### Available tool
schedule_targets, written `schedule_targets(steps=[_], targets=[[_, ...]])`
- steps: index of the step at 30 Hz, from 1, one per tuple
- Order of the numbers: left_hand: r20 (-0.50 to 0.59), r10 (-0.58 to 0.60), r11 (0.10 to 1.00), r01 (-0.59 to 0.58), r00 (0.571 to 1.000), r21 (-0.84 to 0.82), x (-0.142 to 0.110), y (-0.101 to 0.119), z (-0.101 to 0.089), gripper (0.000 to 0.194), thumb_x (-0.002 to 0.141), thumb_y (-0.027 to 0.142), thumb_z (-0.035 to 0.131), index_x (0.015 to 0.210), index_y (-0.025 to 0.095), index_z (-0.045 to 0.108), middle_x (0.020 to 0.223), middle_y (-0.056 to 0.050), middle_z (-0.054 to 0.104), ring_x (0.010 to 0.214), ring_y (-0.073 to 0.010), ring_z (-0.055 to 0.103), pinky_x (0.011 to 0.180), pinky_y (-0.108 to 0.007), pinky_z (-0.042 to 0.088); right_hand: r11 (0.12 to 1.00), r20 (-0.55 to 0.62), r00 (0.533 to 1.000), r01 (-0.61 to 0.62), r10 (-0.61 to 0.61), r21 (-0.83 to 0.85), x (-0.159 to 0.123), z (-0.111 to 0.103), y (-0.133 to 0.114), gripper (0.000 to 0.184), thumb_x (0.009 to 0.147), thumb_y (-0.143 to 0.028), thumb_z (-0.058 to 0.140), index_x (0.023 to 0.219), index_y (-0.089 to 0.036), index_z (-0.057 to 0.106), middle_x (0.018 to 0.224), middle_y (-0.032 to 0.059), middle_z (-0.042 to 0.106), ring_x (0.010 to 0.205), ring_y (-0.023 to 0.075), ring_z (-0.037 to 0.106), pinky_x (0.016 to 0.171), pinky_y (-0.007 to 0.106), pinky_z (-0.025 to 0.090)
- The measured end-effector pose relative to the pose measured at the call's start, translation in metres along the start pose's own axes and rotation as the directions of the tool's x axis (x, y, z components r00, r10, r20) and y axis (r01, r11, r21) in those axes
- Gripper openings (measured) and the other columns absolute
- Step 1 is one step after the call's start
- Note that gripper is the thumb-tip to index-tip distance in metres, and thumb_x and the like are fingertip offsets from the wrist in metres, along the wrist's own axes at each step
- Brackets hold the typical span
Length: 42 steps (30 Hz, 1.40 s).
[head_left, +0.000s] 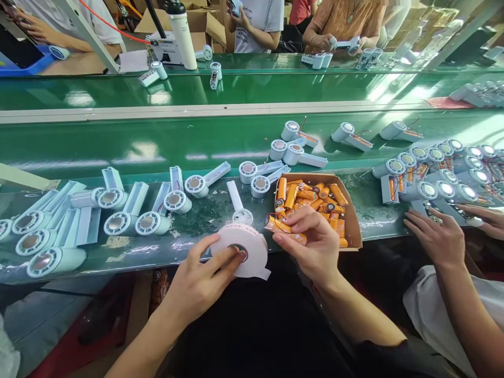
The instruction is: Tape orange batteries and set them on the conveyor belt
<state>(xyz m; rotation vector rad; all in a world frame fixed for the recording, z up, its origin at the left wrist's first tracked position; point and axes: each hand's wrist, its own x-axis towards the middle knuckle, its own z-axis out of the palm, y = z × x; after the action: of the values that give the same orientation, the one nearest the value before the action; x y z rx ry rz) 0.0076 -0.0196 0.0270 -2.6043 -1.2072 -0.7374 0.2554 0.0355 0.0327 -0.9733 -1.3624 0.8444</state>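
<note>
My left hand [208, 278] grips a roll of white tape [252, 254], with fingers pushed into its core. A short end of tape hangs loose at the roll's lower right. Between the thumb and fingers of my right hand [315, 244] is an orange battery [281, 227] with thin wires at one end. Just behind that hand stands a cardboard box [356, 231] holding many orange batteries [307, 194]. A pale blue fan housing [235, 197] lies beyond the tape roll, its round end partly covered by the roll.
Several pale blue housings [118, 223] line the bench on the left. More with batteries and wires [429, 157] crowd the right, near a co-worker's hand [437, 236]. A green conveyor [157, 136] runs behind; other people sit across it beside a white bottle [183, 39].
</note>
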Motion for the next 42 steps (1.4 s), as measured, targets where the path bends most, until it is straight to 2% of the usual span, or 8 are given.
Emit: schedule_targets(steps=[6, 12, 14, 17, 22, 28, 34, 42], targets=[[-0.011, 0.009, 0.996, -0.008, 1.0, 0.086, 0.005, -0.005, -0.006, 0.038, 0.089, 0.01, 0.077, 0.122, 0.029, 0.077, 0.108, 0.003, 0.082, 0.118, -0.0267, 0.064, 0.103, -0.038, 0.059, 0.976, 0.132, 0.979, -0.174, 0.156, 0.132, -0.017, 0.005, 0.012, 0.031, 0.079, -0.038, 0.094, 0.077, -0.026, 0.066, 0.085, 0.0027, 0.069, 0.076, 0.0201, 0.069, 0.067, 0.036, 0.063], [0.012, 0.08, 0.992, -0.081, 0.997, 0.095, 0.021, -0.014, -0.019, 0.052, 0.091, 0.007, 0.073, 0.135, 0.034, 0.07, 0.11, 0.005, 0.081, 0.103, -0.0236, 0.064, 0.107, -0.042, 0.056, 0.787, 0.573, 0.697, -0.601, 0.431, 0.139, 0.024, -0.016, 0.002, 0.068, 0.078, -0.032, 0.093, 0.139, -0.028, 0.064, 0.089, -0.0003, 0.081, 0.076, 0.0199, 0.079, 0.076, 0.036, 0.069], [-0.004, 0.039, 0.992, -0.038, 0.999, 0.123, 0.025, -0.01, -0.02, 0.051, 0.092, 0.015, 0.075, 0.138, 0.035, 0.068, 0.105, 0.002, 0.081, 0.097, -0.0243, 0.064, 0.101, -0.043, 0.056, 0.796, 0.497, 0.759, -0.571, 0.42, 0.201, 0.026, -0.009, 0.001, 0.059, 0.079, -0.034, 0.092, 0.132, -0.026, 0.068, 0.088, 0.001, 0.082, 0.079, 0.0222, 0.08, 0.077, 0.038, 0.069], [-0.11, -0.072, 0.982, 0.089, 0.991, 0.166, 0.028, 0.005, -0.013, 0.046, 0.09, 0.028, 0.082, 0.134, 0.028, 0.07, 0.091, -0.004, 0.077, 0.089, -0.0252, 0.06, 0.086, -0.041, 0.051, 0.795, 0.14, 0.906, -0.417, 0.398, 0.44, 0.008, 0.018, 0.006, 0.055, 0.076, -0.04, 0.095, 0.122, -0.031, 0.066, 0.096, 0.0022, 0.082, 0.09, 0.025, 0.081, 0.08, 0.039, 0.069], [-0.376, -0.195, 0.956, 0.26, 0.906, 0.132, 0.033, 0.036, 0.019, 0.052, 0.086, 0.039, 0.089, 0.129, 0.017, 0.07, 0.082, -0.005, 0.068, 0.082, -0.023, 0.053, 0.075, -0.037, 0.043, 0.764, -0.227, 0.871, -0.226, 0.437, 0.604, -0.021, 0.058, 0.007, 0.058, 0.078, -0.041, 0.093, 0.12, -0.037, 0.054, 0.111, -0.0006, 0.078, 0.104, 0.0229, 0.078, 0.091, 0.045, 0.066], [-0.331, -0.27, 0.948, 0.309, 0.904, 0.072, 0.033, 0.033, 0.036, 0.045, 0.092, 0.027, 0.08, 0.134, 0.016, 0.066, 0.102, -0.012, 0.07, 0.101, -0.0275, 0.055, 0.09, -0.04, 0.046, 0.749, -0.191, 0.908, -0.172, 0.372, 0.64, -0.006, 0.051, 0.002, 0.06, 0.075, -0.031, 0.097, 0.112, -0.036, 0.05, 0.102, -0.006, 0.078, 0.097, 0.0212, 0.08, 0.093, 0.046, 0.065], [-0.213, -0.387, 0.921, 0.37, 0.897, -0.12, 0.042, 0.023, 0.039, 0.079, 0.098, 0.066, 0.059, 0.15, 0.006, 0.049, 0.136, -0.025, 0.061, 0.136, -0.0431, 0.044, 0.112, -0.056, 0.042, 0.813, -0.143, 0.956, -0.133, 0.256, 0.567, -0.01, 0.049, 0.008, 0.049, 0.078, -0.024, 0.094, 0.1, -0.031, 0.05, 0.099, -0.0069, 0.076, 0.102, 0.0181, 0.078, 0.1, 0.042, 0.063], [-0.299, -0.338, 0.931, 0.364, 0.893, 0.035, 0.041, 0.025, 0.053, 0.049, 0.099, 0.026, 0.065, 0.145, 0.011, 0.056, 0.112, -0.016, 0.074, 0.12, -0.0348, 0.057, 0.108, -0.05, 0.042, 0.826, -0.186, 0.946, -0.123, 0.265, 0.549, -0.017, 0.05, 0.014, 0.047, 0.077, -0.024, 0.094, 0.1, -0.03, 0.054, 0.1, -0.0059, 0.077, 0.101, 0.0187, 0.079, 0.098, 0.04, 0.064]])
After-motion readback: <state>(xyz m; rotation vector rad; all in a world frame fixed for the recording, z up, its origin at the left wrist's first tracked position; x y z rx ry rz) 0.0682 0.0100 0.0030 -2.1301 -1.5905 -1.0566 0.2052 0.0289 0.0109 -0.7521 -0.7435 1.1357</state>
